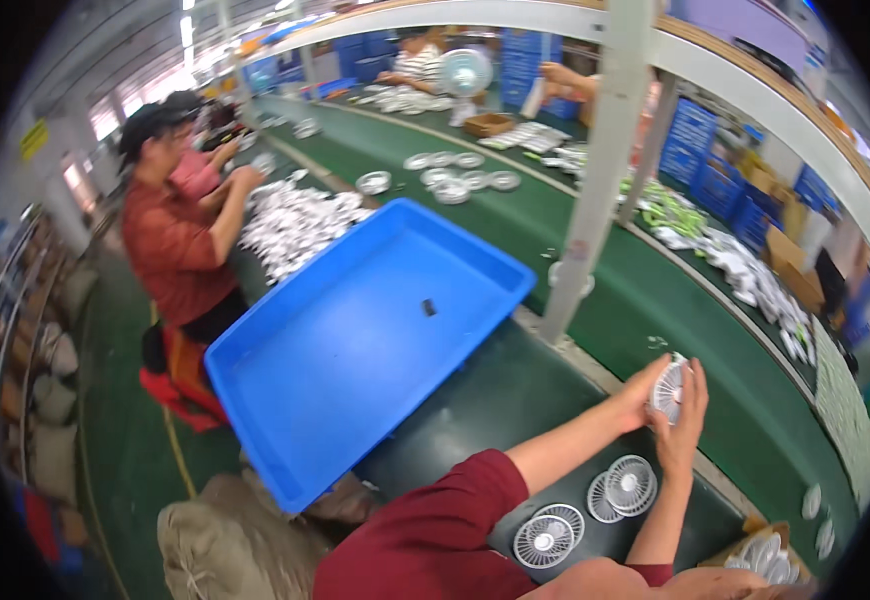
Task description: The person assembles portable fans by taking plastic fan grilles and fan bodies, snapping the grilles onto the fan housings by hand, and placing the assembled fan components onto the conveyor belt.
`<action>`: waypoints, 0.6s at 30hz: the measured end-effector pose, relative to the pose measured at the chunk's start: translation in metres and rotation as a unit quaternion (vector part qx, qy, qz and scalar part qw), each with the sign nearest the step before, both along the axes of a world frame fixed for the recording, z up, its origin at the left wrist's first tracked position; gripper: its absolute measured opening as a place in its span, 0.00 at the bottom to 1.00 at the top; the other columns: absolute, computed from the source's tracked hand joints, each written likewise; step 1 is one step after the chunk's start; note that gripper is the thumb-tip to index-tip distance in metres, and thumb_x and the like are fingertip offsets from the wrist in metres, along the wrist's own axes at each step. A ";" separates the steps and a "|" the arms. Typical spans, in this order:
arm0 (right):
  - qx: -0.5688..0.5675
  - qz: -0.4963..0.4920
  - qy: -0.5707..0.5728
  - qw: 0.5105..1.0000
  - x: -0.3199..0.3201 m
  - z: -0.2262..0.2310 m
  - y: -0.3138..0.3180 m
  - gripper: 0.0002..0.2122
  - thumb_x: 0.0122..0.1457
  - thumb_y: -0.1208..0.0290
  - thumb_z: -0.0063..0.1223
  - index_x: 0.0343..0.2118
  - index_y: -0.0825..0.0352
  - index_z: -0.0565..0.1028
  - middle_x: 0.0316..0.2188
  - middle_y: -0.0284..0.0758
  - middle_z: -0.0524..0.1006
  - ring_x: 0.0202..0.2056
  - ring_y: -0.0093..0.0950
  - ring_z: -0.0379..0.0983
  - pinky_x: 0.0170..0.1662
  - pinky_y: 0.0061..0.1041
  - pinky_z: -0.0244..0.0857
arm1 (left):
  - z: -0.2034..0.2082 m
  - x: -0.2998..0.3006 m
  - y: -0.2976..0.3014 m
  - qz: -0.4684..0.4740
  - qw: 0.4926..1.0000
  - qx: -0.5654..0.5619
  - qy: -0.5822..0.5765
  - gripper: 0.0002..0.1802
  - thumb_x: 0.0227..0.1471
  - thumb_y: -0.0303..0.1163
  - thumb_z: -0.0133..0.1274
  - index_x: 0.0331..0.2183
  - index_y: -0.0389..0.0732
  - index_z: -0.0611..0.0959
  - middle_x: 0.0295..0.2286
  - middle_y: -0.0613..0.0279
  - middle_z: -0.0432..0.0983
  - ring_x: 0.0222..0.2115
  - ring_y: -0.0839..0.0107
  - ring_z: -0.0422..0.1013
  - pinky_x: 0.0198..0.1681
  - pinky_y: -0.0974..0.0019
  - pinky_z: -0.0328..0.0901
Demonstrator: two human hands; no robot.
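Observation:
Both of my hands are raised over the right edge of the dark green worktop, beside the belt. Between them they grip a round white fan grille with thin radial ribs. My left hand closes on its left side, and my right hand wraps its right side and lower edge. Below my forearms, more white grilles lie flat in two overlapping groups: one pair nearer me and another group close to my right forearm. A cardboard box of grilles stands at the lower right.
A large blue tray with a small dark piece inside sits at left. The green conveyor belt carries several white round parts. A pale post rises by the belt. At left, a person in rust-red works beside piled white parts.

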State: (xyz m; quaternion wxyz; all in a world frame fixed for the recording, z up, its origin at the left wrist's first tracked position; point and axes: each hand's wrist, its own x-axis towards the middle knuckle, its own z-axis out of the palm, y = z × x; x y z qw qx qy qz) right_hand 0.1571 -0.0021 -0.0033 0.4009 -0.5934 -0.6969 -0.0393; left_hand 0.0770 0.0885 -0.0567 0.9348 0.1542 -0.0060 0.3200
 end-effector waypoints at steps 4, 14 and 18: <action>0.020 0.021 0.069 0.997 0.006 -0.015 0.007 0.39 0.58 0.37 0.33 0.61 0.68 0.56 0.62 0.48 0.55 0.62 0.44 0.51 0.62 0.38 0.47 | 0.019 0.006 -0.017 0.188 0.968 0.077 0.146 0.20 0.60 0.51 0.43 0.43 0.46 0.71 0.34 0.69 0.69 0.34 0.78 0.68 0.38 0.71 0.64; 0.039 0.025 0.279 0.959 -0.019 -0.018 0.011 0.36 0.62 0.40 0.29 0.62 0.67 0.55 0.56 0.42 0.64 0.55 0.35 0.63 0.56 0.31 0.57 | 0.026 0.004 -0.044 0.417 0.824 0.296 0.245 0.23 0.63 0.40 0.38 0.54 0.36 0.63 0.51 0.51 0.63 0.53 0.61 0.61 0.56 0.63 0.54; 0.061 0.132 0.441 0.886 -0.016 -0.048 0.029 0.30 0.62 0.49 0.37 0.60 0.65 0.58 0.56 0.41 0.65 0.55 0.35 0.63 0.56 0.34 0.57 | 0.023 0.017 -0.055 0.498 0.707 0.377 0.331 0.25 0.61 0.38 0.40 0.55 0.34 0.63 0.51 0.48 0.61 0.53 0.53 0.59 0.57 0.59 0.52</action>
